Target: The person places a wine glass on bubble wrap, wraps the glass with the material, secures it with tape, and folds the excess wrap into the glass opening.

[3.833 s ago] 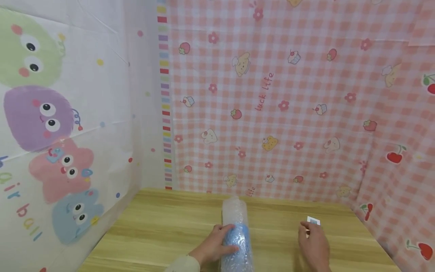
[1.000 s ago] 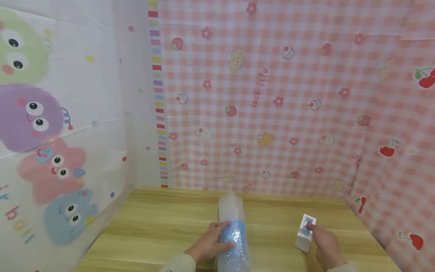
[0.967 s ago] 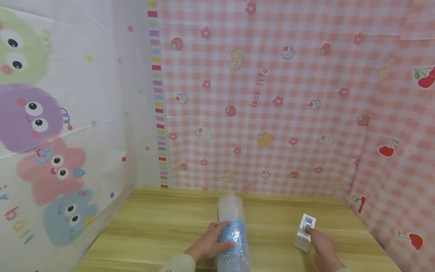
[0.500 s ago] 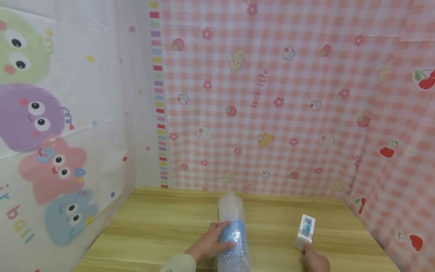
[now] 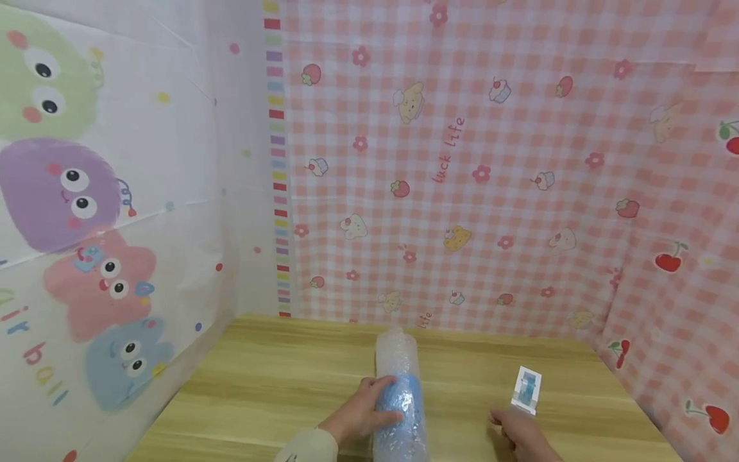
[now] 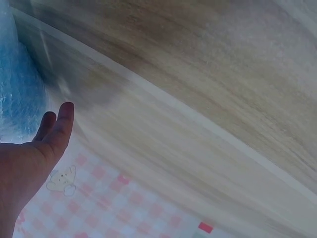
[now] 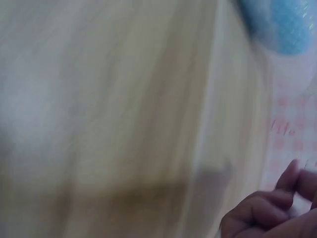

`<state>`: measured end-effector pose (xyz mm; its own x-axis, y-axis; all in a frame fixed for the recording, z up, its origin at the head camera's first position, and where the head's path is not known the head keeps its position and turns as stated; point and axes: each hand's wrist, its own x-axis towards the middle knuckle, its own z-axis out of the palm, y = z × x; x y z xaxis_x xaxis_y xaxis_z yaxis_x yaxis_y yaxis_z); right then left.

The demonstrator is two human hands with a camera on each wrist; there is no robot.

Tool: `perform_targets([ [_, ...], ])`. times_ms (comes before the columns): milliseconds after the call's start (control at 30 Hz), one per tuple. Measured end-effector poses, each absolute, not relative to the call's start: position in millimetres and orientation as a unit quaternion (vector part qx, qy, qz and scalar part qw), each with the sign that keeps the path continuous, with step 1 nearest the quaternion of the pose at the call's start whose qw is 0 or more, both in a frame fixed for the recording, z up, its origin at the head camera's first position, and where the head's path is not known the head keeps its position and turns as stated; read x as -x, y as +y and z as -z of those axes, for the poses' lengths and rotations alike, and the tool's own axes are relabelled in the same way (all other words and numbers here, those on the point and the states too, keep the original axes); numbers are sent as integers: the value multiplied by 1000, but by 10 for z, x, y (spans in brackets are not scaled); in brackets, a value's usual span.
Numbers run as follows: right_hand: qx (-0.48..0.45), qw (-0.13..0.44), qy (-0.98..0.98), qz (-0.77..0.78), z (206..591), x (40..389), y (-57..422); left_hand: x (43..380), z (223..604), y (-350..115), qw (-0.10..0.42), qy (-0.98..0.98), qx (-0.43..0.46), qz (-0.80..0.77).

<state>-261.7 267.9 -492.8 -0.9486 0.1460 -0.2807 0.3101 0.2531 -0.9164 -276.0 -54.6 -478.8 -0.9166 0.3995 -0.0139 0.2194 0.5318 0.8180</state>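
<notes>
In the head view a long roll of bubble wrap lies on the table, blue showing through its near half. My left hand holds it from the left, fingers across the top and thumb nearer me. In the left wrist view part of that hand appears beside the blue bundle. My right hand is curled just in front of a small white box with a teal middle. The right wrist view shows curled fingers and thumb tip together; I cannot tell whether anything thin is pinched there.
A wood-grain table carries these things. Behind it hangs a pink checked cloth, which also covers the right side. A white sheet with cartoon figures closes off the left.
My right hand has gone from the white box's top to its near edge, then slightly left, with fingers curled. My left hand keeps its hold on the bubble wrap roll.
</notes>
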Motion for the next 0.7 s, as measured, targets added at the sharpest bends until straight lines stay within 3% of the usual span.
perform_targets([
  [267,-50,69,834,546,4656,2691,2263,2765,4731,-547,107,873,-178,-441],
  [700,137,145,861,467,4346,2876,1834,2761,4723,-546,97,880,-180,-430],
])
